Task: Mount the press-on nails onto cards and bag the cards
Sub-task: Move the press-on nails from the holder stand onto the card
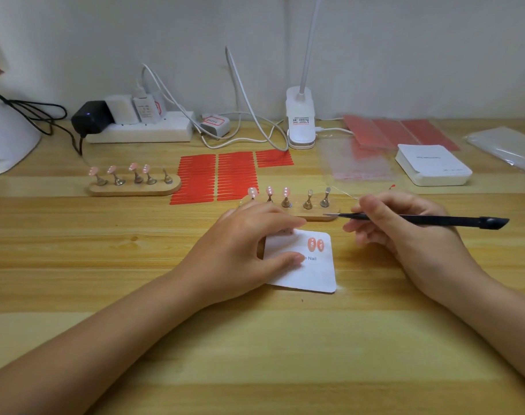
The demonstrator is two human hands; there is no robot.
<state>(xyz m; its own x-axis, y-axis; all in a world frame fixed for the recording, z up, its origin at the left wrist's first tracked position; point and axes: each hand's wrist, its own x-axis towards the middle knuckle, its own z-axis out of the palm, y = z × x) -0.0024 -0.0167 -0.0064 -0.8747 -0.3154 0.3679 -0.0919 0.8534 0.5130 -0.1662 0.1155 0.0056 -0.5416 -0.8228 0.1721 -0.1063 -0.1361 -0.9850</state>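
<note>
Nails (286,193) are being kept upright at twelve o'clock from the card (309,272), nearer the right hand (404,232). The card is being pressed by the left hand (249,244), fingers spread; a tool (419,220) is being pinched by the right.

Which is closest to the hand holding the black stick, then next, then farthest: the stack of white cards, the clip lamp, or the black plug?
From the right hand:
1. Stack of white cards, just behind it, on the right.
2. White clip-on lamp, farther back, centre.
3. Black plug adapter, far back left.

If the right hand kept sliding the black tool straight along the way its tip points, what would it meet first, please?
Probably the near wooden nail stand: the right hand aims the black tool leftward, its tip at the stand's front edge, though depth is unclear.
</note>
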